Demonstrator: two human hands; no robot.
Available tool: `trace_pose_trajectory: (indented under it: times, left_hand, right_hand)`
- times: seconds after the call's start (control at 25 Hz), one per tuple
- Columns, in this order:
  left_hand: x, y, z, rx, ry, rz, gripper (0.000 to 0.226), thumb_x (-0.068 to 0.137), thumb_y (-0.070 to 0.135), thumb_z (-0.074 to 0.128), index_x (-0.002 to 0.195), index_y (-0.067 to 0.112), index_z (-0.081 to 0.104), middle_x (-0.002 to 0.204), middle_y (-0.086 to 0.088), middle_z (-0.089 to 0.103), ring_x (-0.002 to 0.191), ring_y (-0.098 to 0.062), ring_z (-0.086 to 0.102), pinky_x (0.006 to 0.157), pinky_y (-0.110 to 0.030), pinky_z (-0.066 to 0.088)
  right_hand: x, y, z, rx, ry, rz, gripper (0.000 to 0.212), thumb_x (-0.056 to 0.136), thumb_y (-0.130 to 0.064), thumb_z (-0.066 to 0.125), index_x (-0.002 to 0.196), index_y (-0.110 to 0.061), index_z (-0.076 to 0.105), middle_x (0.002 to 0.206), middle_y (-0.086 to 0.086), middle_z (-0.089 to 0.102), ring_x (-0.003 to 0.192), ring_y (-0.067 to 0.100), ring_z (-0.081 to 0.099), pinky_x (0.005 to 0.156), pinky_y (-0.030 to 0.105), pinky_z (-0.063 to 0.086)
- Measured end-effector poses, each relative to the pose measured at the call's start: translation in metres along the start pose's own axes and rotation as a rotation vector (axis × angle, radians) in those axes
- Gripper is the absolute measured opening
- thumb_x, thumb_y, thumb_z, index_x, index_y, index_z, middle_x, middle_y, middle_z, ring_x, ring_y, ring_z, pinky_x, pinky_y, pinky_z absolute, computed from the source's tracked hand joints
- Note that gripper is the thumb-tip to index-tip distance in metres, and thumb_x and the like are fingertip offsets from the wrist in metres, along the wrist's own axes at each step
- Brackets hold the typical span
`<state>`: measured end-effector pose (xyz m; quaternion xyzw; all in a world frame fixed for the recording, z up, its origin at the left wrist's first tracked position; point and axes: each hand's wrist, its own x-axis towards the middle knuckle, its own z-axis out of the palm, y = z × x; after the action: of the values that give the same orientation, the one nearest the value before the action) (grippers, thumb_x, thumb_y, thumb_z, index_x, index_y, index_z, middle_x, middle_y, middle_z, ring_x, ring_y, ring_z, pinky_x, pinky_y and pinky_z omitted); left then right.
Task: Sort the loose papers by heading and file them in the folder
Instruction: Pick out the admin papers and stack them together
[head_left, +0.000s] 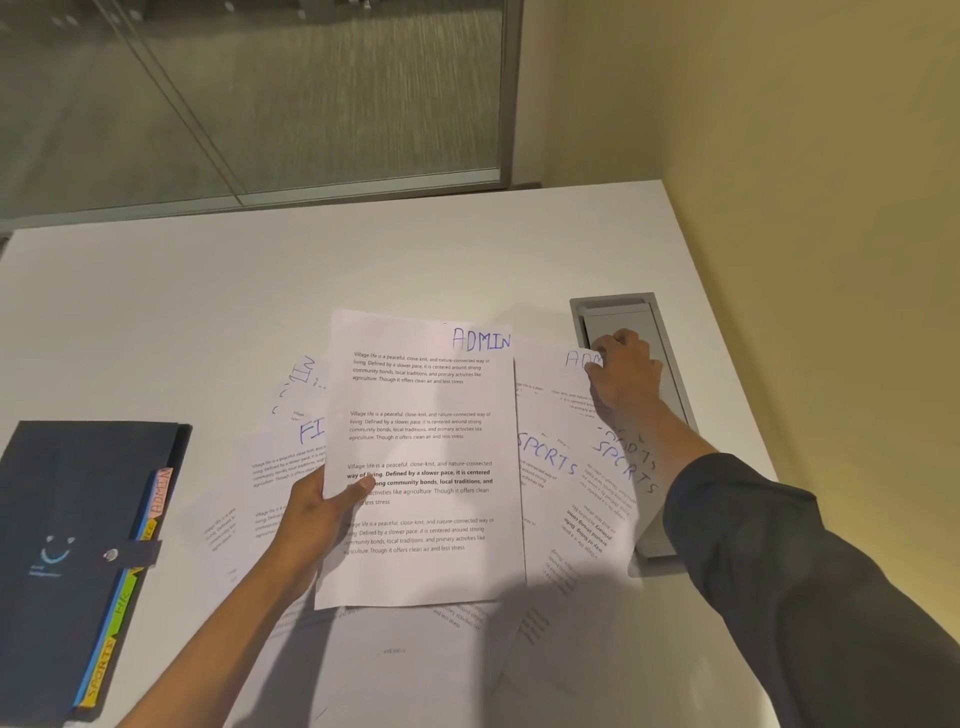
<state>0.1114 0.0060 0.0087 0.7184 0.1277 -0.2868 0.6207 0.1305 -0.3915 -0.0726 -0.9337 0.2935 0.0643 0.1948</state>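
My left hand grips a printed sheet headed ADMIN by its left edge, lifted above the pile. Further right, my right hand pinches the top corner of a second sheet headed ADMIN, which lies on the table. Loose papers spread beneath: two headed SPORTS, one starting FI. A dark blue folder lies closed at the left, strap snapped, with coloured tabs reading ADMIN, HR and SPORTS along its right edge.
A white table carries everything. A grey recessed cable hatch sits in the table under my right arm. A yellowish wall stands at the right, a glass partition behind the table.
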Motion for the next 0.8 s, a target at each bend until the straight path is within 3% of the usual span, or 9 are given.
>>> trace_pose_trajectory:
  times: [0.12, 0.28, 0.36, 0.48, 0.64, 0.8]
  left_hand:
    - [0.003, -0.002, -0.003, 0.003, 0.007, -0.001, 0.027, 0.092, 0.004, 0.060, 0.117, 0.009, 0.065, 0.105, -0.005, 0.074, 0.097, -0.024, 0.071, 0.087, -0.042, 0.055]
    - [0.003, 0.000, -0.002, -0.024, 0.000, 0.001, 0.025, 0.091, 0.003, 0.059, 0.115, 0.008, 0.065, 0.104, -0.006, 0.074, 0.096, -0.026, 0.071, 0.081, -0.036, 0.059]
    - [0.002, 0.002, -0.002, -0.026, -0.004, 0.005, 0.024, 0.091, 0.004, 0.060, 0.115, 0.007, 0.065, 0.104, -0.008, 0.074, 0.097, -0.028, 0.071, 0.082, -0.041, 0.057]
    - [-0.002, 0.007, -0.002, -0.010, -0.009, 0.048, 0.023, 0.091, 0.006, 0.061, 0.114, 0.008, 0.065, 0.103, -0.010, 0.074, 0.095, -0.032, 0.071, 0.087, -0.049, 0.054]
    - [-0.015, 0.021, -0.003, 0.011, 0.032, 0.136, 0.016, 0.092, 0.008, 0.061, 0.106, 0.014, 0.066, 0.090, -0.004, 0.076, 0.078, -0.027, 0.073, 0.060, -0.035, 0.059]
    - [-0.024, 0.034, -0.012, -0.025, 0.074, 0.202, 0.011, 0.092, 0.009, 0.062, 0.097, 0.016, 0.068, 0.082, -0.006, 0.070, 0.075, -0.029, 0.059, 0.070, -0.039, 0.046]
  right_hand:
    - [0.006, -0.008, -0.002, 0.048, 0.008, 0.031, 0.025, 0.093, -0.023, 0.059, 0.117, -0.016, 0.062, 0.137, 0.007, 0.046, 0.128, 0.027, 0.041, 0.102, 0.043, 0.032]
    - [0.004, -0.018, -0.022, 0.109, 0.016, 0.014, 0.007, 0.092, -0.017, 0.059, 0.098, -0.017, 0.062, 0.110, 0.006, 0.066, 0.101, 0.028, 0.059, 0.084, 0.034, 0.037]
    - [-0.001, -0.022, -0.038, 0.157, 0.048, 0.000, 0.011, 0.090, -0.015, 0.059, 0.099, -0.017, 0.065, 0.105, 0.006, 0.070, 0.095, 0.029, 0.062, 0.073, 0.029, 0.040]
    - [-0.014, -0.033, -0.068, 0.127, 0.119, -0.067, 0.026, 0.087, -0.013, 0.058, 0.109, -0.020, 0.071, 0.108, 0.005, 0.071, 0.103, 0.030, 0.062, 0.075, 0.030, 0.044]
    - [-0.037, -0.046, -0.106, 0.048, 0.247, -0.220, 0.029, 0.090, -0.016, 0.054, 0.110, -0.024, 0.073, 0.105, 0.002, 0.075, 0.096, 0.031, 0.065, 0.074, 0.035, 0.050]
    - [-0.068, -0.062, -0.153, 0.008, 0.432, -0.345, 0.022, 0.093, -0.020, 0.058, 0.106, -0.025, 0.075, 0.096, -0.001, 0.076, 0.091, 0.028, 0.068, 0.070, 0.032, 0.047]
